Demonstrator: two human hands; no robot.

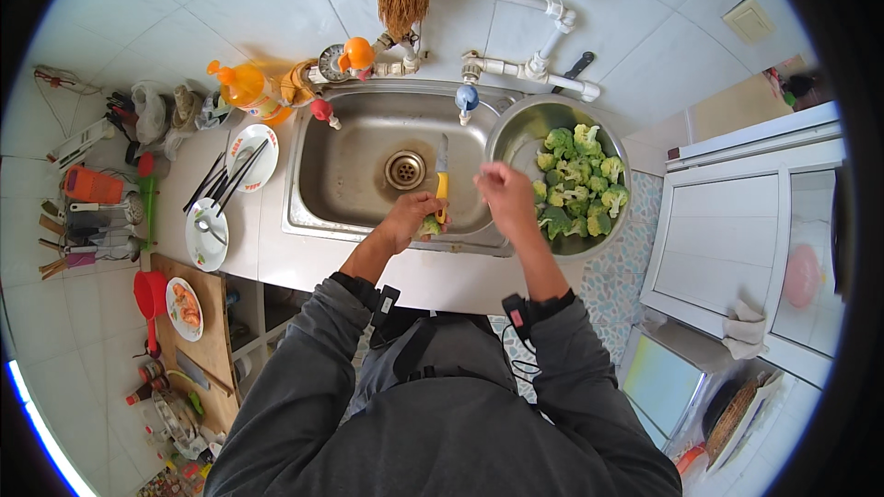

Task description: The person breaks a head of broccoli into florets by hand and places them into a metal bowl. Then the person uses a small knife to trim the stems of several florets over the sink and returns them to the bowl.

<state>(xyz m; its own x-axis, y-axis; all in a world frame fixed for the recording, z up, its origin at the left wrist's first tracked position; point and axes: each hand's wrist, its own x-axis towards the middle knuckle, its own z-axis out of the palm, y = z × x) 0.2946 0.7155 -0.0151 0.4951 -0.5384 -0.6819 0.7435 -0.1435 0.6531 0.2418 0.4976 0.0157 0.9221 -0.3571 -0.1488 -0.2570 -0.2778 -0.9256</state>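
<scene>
My left hand [407, 221] holds a yellow-handled knife [442, 183], its blade pointing towards the back of the sink, and a small broccoli piece [429, 226] is at the same hand. Both are over the front part of the stainless steel sink [331, 172]. My right hand [504, 190] is raised at the left rim of a round metal basin [511, 131]; its fingers are curled, and whether anything is between them cannot be told. Many cut broccoli florets [577, 176] lie in the basin.
Red [322, 109] and blue taps [467, 96] overhang the sink. Left of it stand an orange detergent bottle [252, 93] and two plates [206, 248] with chopsticks and a spoon. A black-handled knife [577, 69] is behind the basin. A glazed door [725, 235] stands at right.
</scene>
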